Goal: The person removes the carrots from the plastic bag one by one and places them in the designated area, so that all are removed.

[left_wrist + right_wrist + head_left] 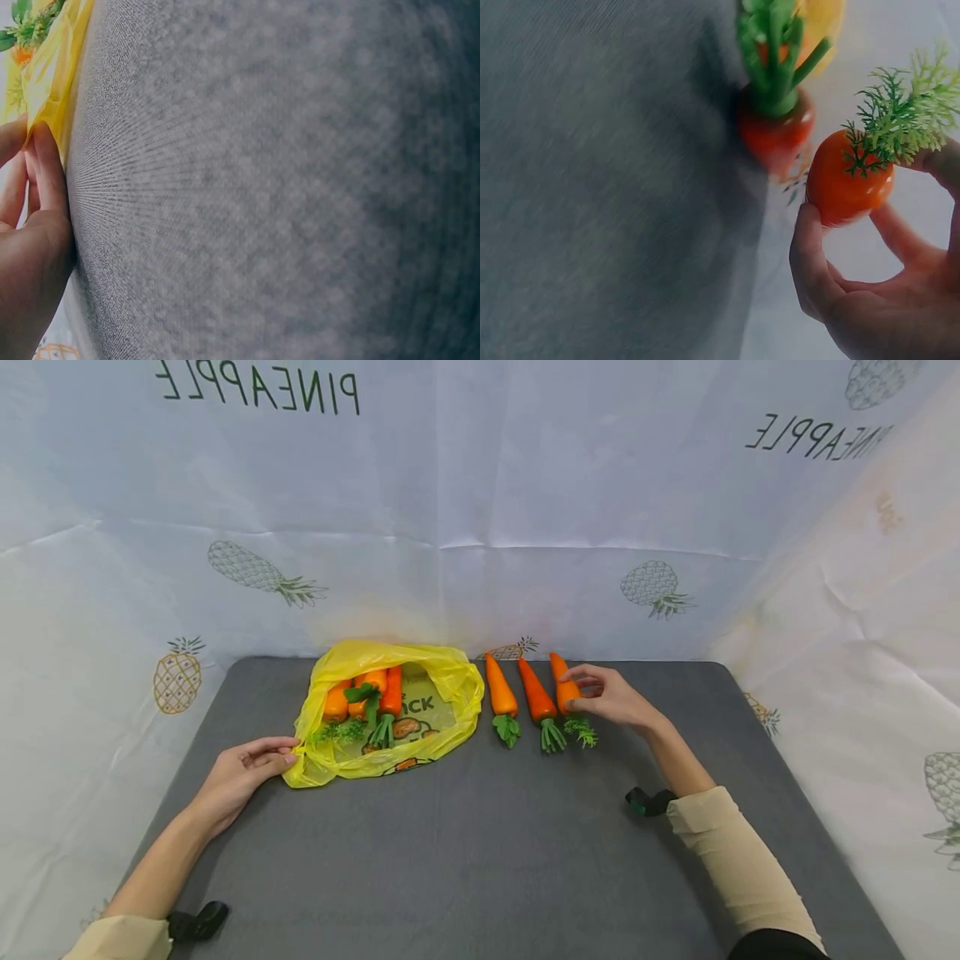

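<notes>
At its left corner, a yellow plastic bag (457, 681) is pinched between the thumb and fingers of my left hand (236, 778). Its mouth faces me, and several orange carrots (392, 693) with green tops lie inside. My right hand (617, 697) grips the rightmost carrot (564, 687), which has a feathery green top (907, 112); in the right wrist view the thumb and fingers stand around its thick end. To the left of it lie a red-orange carrot (537, 692) with short green stems and an orange carrot (499, 687) with broad leaves.
All of this lies near the back of a grey table (465, 860). A white cloth (480, 485) printed with pineapples hangs behind it and at both sides. Each wrist carries a black strap-on device (198, 921).
</notes>
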Available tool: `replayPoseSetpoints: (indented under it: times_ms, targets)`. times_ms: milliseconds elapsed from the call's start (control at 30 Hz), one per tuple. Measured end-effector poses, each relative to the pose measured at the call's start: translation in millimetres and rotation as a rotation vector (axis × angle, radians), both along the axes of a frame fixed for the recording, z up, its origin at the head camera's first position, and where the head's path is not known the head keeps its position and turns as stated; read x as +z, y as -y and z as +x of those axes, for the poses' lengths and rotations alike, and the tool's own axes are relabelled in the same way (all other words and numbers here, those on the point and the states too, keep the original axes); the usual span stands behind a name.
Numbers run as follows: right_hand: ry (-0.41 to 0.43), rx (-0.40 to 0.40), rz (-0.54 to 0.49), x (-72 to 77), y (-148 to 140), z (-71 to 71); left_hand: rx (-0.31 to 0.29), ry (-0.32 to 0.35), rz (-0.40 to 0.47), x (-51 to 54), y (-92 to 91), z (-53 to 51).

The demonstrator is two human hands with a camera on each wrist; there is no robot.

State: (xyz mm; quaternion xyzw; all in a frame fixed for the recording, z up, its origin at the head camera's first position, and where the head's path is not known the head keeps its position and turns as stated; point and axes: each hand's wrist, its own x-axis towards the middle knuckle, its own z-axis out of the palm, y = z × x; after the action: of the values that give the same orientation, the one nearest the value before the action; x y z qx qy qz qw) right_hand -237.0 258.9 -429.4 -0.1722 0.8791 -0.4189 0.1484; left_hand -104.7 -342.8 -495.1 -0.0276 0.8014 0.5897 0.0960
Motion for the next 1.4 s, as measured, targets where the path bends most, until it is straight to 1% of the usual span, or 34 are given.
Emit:
replayPoseSetpoints:
  times_ms: [167, 400, 533, 667, 767, 867, 1033, 1167, 1400]
  targets:
    - [0.017, 0.026, 0.041, -10.7, -4, -7.7, 0.004, 0.003, 0.006, 0.2, -0.3, 1.5]
    - [0.026, 0.061, 0.025, -21.7, -9, -14.9, 0.004, -0.004, 0.003, -0.1, -0.7, 0.5]
    - [0.025, 0.061, 0.014, -26.5, -12, -15.6, 0.005, -0.009, 0.002, 0.0, -1.2, -0.4]
    - [0.03, 0.061, 0.007, -27.8, -12, -14.8, 0.007, -0.01, 0.004, 0.5, -1.6, -0.6]
    - [0.024, 0.053, 0.016, -26.2, -11, -14.2, 0.009, -0.007, 0.011, 0.6, -1.5, -0.4]
    - [0.015, 0.018, 0.016, -22.1, -9, -13.6, 0.009, -0.004, 0.019, 0.3, -1.2, -0.2]
    - [-0.034, -0.037, -0.011, -12.9, -4, -12.8, 0.008, -0.004, 0.022, 0.2, -0.6, -0.5]
    - [-0.065, -0.043, -0.05, -3.8, 5, -9.7, 0.008, -0.003, 0.024, 0.3, -0.1, 0.1]
    - [-0.081, 0.002, -0.122, 7.6, 32, -4.6, 0.0, -0.011, 0.038, -0.4, -0.5, -0.7]
